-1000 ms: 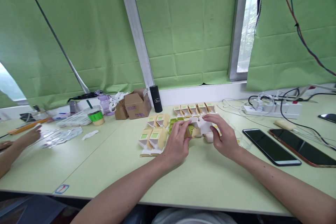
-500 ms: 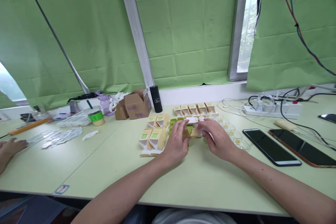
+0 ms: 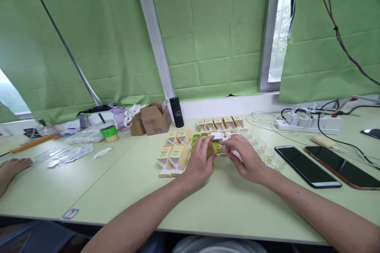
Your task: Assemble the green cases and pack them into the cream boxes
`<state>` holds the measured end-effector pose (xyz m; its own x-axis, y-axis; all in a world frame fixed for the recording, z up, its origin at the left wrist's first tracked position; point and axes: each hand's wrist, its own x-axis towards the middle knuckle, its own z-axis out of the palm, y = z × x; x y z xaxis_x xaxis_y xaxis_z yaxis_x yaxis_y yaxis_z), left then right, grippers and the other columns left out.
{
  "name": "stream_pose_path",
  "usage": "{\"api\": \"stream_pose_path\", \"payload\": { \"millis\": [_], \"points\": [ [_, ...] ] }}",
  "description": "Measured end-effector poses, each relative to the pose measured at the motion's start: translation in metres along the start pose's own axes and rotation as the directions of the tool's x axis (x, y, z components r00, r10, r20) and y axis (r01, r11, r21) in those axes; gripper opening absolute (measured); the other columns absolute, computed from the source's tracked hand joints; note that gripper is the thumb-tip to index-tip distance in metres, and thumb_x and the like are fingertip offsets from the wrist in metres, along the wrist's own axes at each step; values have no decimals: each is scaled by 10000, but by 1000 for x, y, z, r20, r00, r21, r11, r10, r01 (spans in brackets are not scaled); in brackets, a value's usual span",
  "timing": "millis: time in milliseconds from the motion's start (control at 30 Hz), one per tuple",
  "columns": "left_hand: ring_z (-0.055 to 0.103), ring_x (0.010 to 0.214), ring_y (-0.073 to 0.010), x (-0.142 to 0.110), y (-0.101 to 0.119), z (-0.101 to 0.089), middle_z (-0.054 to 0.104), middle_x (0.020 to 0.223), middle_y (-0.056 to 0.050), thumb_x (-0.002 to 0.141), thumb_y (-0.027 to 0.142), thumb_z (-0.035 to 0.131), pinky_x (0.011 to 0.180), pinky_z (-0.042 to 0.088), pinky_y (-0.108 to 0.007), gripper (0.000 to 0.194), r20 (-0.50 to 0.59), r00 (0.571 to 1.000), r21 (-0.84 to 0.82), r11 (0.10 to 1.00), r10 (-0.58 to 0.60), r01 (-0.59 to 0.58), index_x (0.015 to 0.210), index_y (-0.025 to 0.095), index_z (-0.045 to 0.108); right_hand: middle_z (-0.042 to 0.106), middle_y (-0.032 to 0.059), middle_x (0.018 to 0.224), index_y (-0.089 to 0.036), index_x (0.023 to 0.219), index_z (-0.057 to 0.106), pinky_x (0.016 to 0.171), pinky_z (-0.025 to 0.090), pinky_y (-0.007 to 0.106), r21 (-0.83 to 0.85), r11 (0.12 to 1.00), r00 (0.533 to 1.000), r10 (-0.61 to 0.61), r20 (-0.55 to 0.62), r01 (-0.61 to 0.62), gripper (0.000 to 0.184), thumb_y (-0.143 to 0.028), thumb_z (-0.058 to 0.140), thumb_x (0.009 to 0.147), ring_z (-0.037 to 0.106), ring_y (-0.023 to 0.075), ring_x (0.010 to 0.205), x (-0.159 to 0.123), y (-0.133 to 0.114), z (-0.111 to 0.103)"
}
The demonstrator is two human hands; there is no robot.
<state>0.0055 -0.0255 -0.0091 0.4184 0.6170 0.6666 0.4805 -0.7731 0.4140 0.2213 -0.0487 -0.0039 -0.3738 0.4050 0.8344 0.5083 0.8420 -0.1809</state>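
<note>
Both my hands meet over a small tan and green carton (image 3: 214, 148) in the middle of the pale green table (image 3: 124, 189). My left hand (image 3: 199, 163) grips the carton from the left, fingers curled. My right hand (image 3: 245, 157) pinches its white flap end from the right. Folded tan cartons with green labels (image 3: 174, 155) lie just left of my left hand. A row of open small cartons (image 3: 219, 123) stands behind my hands. Clear round lids with yellow dots (image 3: 263, 151) trail to the right.
Two dark phones (image 3: 307, 166) lie at the right, a white power strip with cables (image 3: 308, 123) behind them. A black cylinder (image 3: 176, 112), brown boxes (image 3: 154, 118) and green tape (image 3: 108, 132) stand at the back. Another person's hand (image 3: 12, 168) rests at the far left.
My right hand has moved left, closer to my left hand, and closed on the carton's flap end, uncovering the clear lids. The other person's hand drew back toward the left edge.
</note>
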Motion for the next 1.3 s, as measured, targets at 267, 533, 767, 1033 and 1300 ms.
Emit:
{"api": "stream_pose_path", "payload": {
  "millis": [267, 533, 767, 1033, 1300],
  "points": [
    [512, 1369, -286, 0, 1, 0, 522, 1415, -129, 904, 60, 586, 1150, 480, -516, 652, -12, 999, 11, 999, 43, -42, 1502, 259, 421, 674, 67, 984, -243, 1328, 509, 911, 499, 502, -88, 996, 1000, -26, -5, 26, 418, -101, 564, 938, 602, 286, 985, -1, 2, 3],
    [529, 1326, -297, -1, 0, 1, 536, 1373, -137, 904, 43, 574, 1117, 509, -536, 652, -28, 990, 80, 988, 136, -133, 1505, 245, 421, 657, 145, 1203, -213, 1313, 533, 927, 527, 527, -278, 960, 999, 35, 28, -26, 415, -208, 670, 922, 607, 338, 1114, -2, 5, 2],
    [539, 1282, -303, 0, -1, 2, 548, 1349, -147, 916, 72, 597, 1028, 569, -496, 664, -38, 978, 220, 956, 205, -192, 1529, 231, 399, 632, 144, 1219, -215, 1312, 542, 930, 560, 496, -196, 978, 997, 72, 24, -66, 415, -129, 614, 912, 600, 320, 1142, -4, 1, 4],
    [565, 1245, -304, -1, 5, 4, 581, 1309, -154, 935, 96, 587, 982, 591, -475, 616, -7, 956, 298, 913, 293, -278, 1517, 205, 418, 594, 95, 1062, -224, 1082, 664, 760, 581, 397, -43, 955, 955, 293, -40, -295, 134, -219, 589, 971, 636, 238, 907, -3, 2, 14],
    [562, 1261, -309, -1, 3, 4, 584, 1313, -162, 957, 135, 588, 996, 582, -471, 591, 23, 957, 312, 908, 288, -280, 1520, 198, 417, 576, 62, 950, -216, 871, 631, 730, 541, 381, 7, 935, 933, 355, -57, -355, 92, -197, 589, 951, 598, 222, 857, -2, 4, 21]
  ]
}}
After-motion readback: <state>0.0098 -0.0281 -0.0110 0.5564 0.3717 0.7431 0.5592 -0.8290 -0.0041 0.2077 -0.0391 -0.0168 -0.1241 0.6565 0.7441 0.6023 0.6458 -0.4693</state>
